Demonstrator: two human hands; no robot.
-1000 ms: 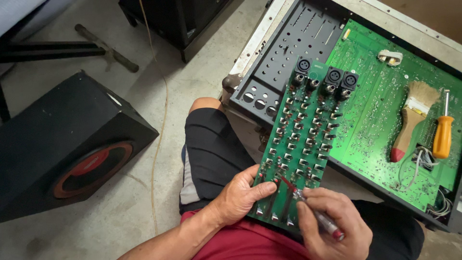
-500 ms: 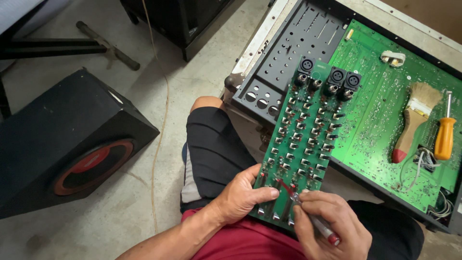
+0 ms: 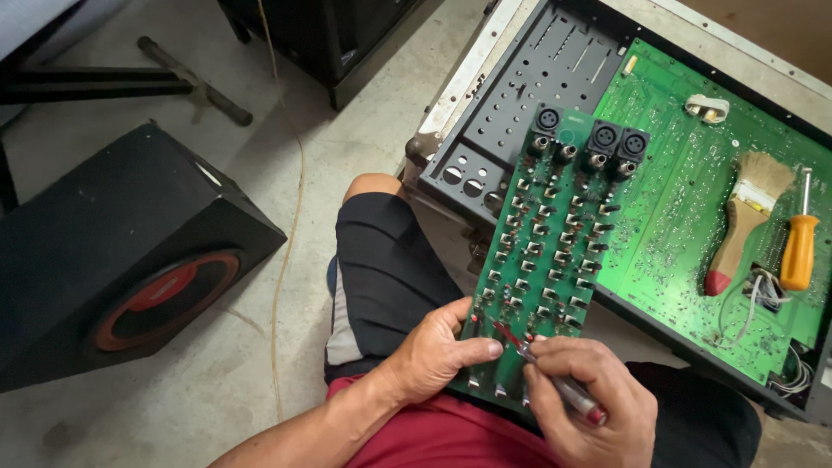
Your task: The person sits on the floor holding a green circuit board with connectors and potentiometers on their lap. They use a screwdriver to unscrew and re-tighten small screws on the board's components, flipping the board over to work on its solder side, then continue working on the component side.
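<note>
Down on my lap, the long green circuit board (image 3: pixel 546 260) runs away from me, its far end with the round sockets propped on the open black chassis (image 3: pixel 520 113). My left hand (image 3: pixel 438 351) pinches the board's near left edge, thumb on top. My right hand (image 3: pixel 589 403) is closed around a thin red-tipped probe (image 3: pixel 546 368), held like a pen, tip pointing up-left and touching the board just beside my left thumb. So the working spot sits between both hands, right hand nearer. Brush (image 3: pixel 741 221) and orange screwdriver (image 3: pixel 799 243) lie well off to the right.

Circuit board's (image 3: pixel 555 251) near edge hidden under both hands — tool tip (image 3: pixel 501 329) too small.
</note>
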